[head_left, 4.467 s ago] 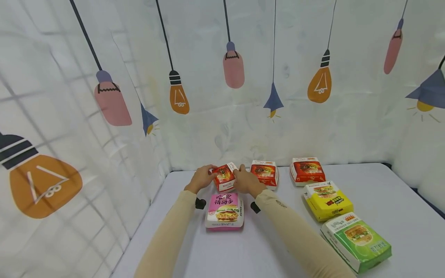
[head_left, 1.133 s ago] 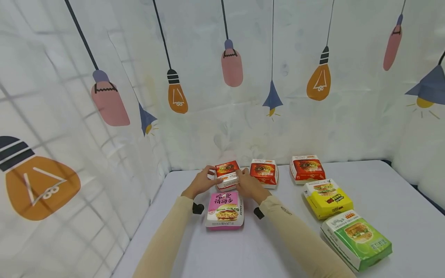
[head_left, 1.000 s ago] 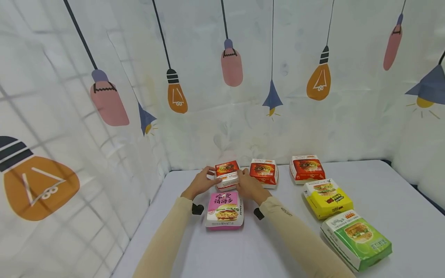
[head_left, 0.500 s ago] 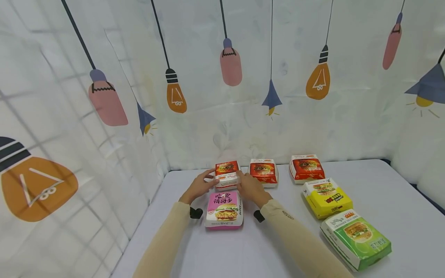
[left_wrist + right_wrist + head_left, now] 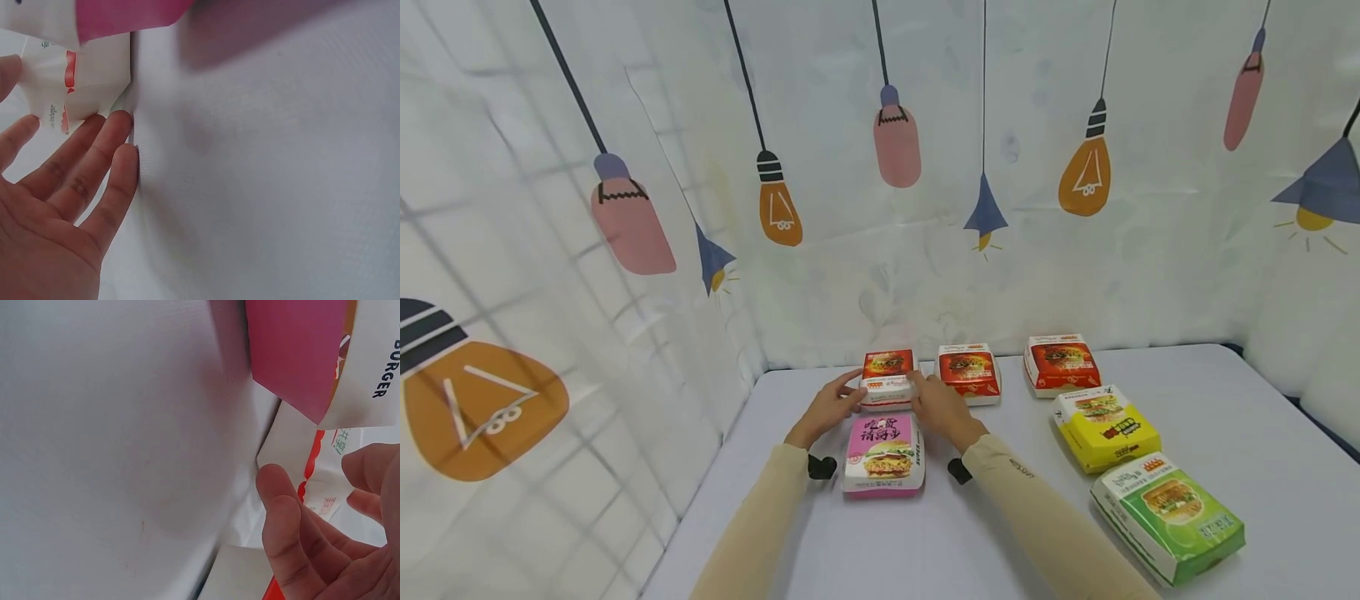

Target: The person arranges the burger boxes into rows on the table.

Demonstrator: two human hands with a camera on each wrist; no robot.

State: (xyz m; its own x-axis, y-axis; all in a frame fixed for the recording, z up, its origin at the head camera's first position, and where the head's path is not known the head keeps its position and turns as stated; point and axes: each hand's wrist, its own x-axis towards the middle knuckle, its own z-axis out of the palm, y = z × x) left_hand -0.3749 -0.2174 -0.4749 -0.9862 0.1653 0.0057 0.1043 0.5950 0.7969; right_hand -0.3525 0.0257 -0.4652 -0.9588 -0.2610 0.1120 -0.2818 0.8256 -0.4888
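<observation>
Turned upright and squared up since the first frame, where it was tipped between the hands, the left-hand red box [image 5: 887, 367] now rests flat at the back of the table [image 5: 880, 550], white panel toward the person, just behind the pink box [image 5: 884, 458]. Left hand [image 5: 826, 410] and right hand [image 5: 945, 407] frame its two sides with a loose, wide hold: the left fingers are fairly straight and spread, the right ones gently bent, thumbs apart from them. How firmly any fingertip presses is hard to tell from the wrist views. Just right of it sits the middle red box [image 5: 967, 375], then, farther along, the right-hand red box [image 5: 1063, 367]; the yellow box [image 5: 1107, 427] and green box [image 5: 1168, 518] come nearer down the right side. These cartons have their lids down, hiding whatever they contain.
</observation>
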